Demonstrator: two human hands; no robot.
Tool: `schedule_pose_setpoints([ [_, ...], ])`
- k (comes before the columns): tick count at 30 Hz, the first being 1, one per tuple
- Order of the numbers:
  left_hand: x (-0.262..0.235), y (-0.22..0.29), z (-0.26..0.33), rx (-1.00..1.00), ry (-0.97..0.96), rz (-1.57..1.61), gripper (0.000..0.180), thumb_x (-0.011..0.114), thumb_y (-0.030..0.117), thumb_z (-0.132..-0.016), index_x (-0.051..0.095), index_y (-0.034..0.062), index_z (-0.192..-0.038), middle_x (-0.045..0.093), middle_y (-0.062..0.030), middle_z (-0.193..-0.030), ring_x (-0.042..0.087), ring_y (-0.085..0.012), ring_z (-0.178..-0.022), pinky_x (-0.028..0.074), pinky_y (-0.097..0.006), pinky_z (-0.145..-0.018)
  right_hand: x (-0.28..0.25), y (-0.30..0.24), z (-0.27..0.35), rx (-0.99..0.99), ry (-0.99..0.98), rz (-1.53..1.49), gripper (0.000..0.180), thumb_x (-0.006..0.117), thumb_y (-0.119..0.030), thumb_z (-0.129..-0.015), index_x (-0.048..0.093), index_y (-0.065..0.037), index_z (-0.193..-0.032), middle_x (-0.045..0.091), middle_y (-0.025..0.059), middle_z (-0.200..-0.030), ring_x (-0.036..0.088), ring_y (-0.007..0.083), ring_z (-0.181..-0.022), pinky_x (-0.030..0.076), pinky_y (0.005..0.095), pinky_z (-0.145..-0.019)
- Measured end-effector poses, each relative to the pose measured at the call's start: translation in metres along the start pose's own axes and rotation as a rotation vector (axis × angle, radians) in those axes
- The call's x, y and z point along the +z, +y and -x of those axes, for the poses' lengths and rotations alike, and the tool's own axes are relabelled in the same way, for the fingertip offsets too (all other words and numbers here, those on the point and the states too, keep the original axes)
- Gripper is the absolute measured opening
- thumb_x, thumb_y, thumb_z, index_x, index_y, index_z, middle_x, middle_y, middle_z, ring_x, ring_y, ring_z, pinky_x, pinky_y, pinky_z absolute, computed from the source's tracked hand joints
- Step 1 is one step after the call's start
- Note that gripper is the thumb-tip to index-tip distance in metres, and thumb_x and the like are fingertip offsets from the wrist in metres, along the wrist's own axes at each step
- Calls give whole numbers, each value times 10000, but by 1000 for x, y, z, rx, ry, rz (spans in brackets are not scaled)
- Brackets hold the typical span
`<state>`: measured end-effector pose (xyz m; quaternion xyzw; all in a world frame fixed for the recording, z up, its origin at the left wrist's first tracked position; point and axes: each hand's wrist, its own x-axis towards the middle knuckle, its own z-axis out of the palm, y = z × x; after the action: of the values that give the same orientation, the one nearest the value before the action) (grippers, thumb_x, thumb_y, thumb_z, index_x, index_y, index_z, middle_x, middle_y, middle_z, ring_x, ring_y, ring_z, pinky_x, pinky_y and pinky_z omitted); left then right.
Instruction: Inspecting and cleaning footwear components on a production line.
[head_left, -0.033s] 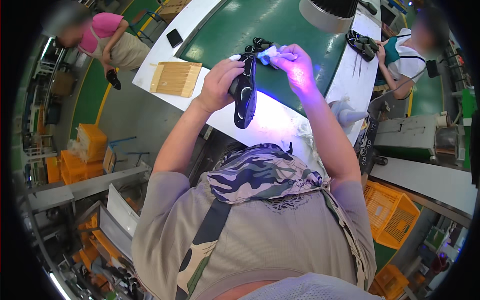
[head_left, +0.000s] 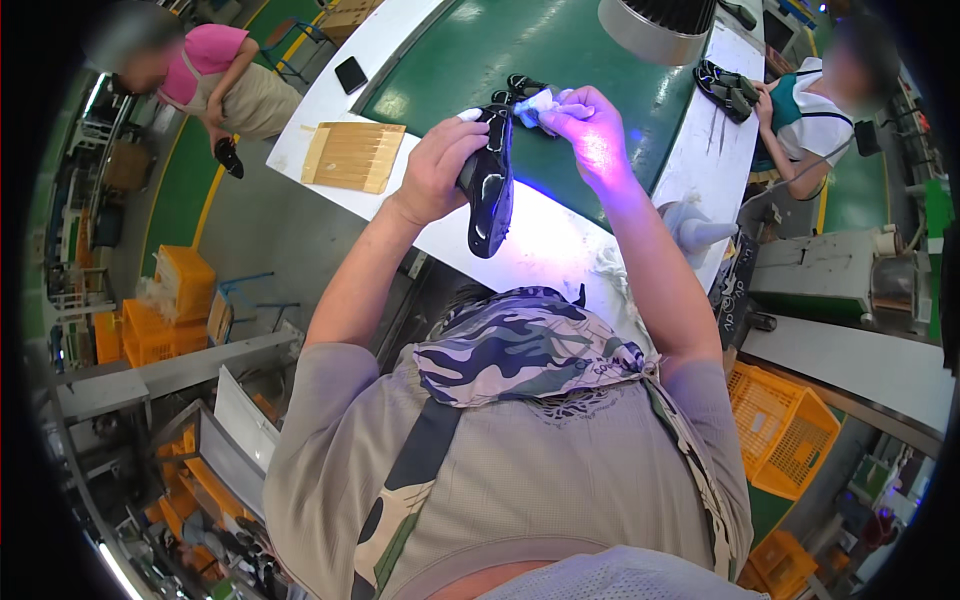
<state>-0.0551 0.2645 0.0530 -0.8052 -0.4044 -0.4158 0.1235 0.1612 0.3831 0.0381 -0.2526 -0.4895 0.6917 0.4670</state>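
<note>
Below my two hands, one camouflage apron (head_left: 530, 345) covers my front. My left hand (head_left: 437, 168) is curled closed around one glossy black shoe (head_left: 491, 190), held up over the near edge of the white counter (head_left: 555, 232). Its long axis runs away from me, a rounded end pointing back at my body; whether that is the toe, I cannot tell. My right hand (head_left: 590, 128), lit violet, pinches one pale cloth (head_left: 535, 106) between thumb and fingers at the shoe's far end, touching or just beside it. One grey bottle (head_left: 690, 226) stands to the right; one wooden board (head_left: 352, 157) lies left, one phone (head_left: 350, 75) beyond. Past the cloth sits more black footwear (head_left: 526, 86), its count unclear, near one lamp (head_left: 655, 32). Two co-workers flank the counter, the left one (head_left: 225, 75) gripping one dark shoe (head_left: 229, 157).
</note>
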Motion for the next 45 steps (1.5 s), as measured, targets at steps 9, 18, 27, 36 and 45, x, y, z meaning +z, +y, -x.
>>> schedule_pose_setpoints([
  [9, 3, 3, -7, 42, -5, 14, 554, 828, 84, -598, 596, 3, -1094, 653, -170, -1141, 639, -376, -1075, 525, -456, -941, -1, 6, -10, -89, -40, -17, 206, 706, 77, -819, 542, -41, -857, 575, 22, -836, 573, 112, -777, 494, 271, -745],
  [18, 27, -14, -8, 23, -16, 18, 552, 818, 54, -590, 596, 12, -1094, 657, -161, -1134, 643, -366, -1051, 530, -451, -922, -17, 20, 1, -9, -162, -134, 171, 699, 83, -818, 574, -15, -881, 619, 85, -940, 618, 157, -808, 535, 300, -757],
  [27, 40, -31, -3, -89, -38, -9, 564, 795, 1, -574, 592, 19, -1100, 654, -160, -1127, 638, -370, -1044, 525, -441, -918, -21, 20, 4, 55, -206, -183, 161, 694, 76, -826, 577, -13, -893, 625, 88, -890, 627, 179, -793, 516, 326, -716],
  [36, 37, -30, 0, -332, -243, -33, 454, 729, -19, -639, 560, 47, -1055, 634, -159, -1014, 641, -380, -928, 538, -431, -803, -22, 7, 2, 31, -194, -80, 178, 697, 90, -817, 573, -8, -898, 629, 59, -885, 610, 127, -773, 531, 284, -771],
  [45, 18, -25, 1, -595, -610, 60, 508, 836, 75, -583, 605, 30, -1033, 665, -137, -943, 682, -313, -874, 551, -390, -782, -17, 5, -7, -23, -226, -82, 183, 695, 93, -816, 588, -10, -924, 624, 75, -996, 651, 148, -855, 552, 283, -780],
])
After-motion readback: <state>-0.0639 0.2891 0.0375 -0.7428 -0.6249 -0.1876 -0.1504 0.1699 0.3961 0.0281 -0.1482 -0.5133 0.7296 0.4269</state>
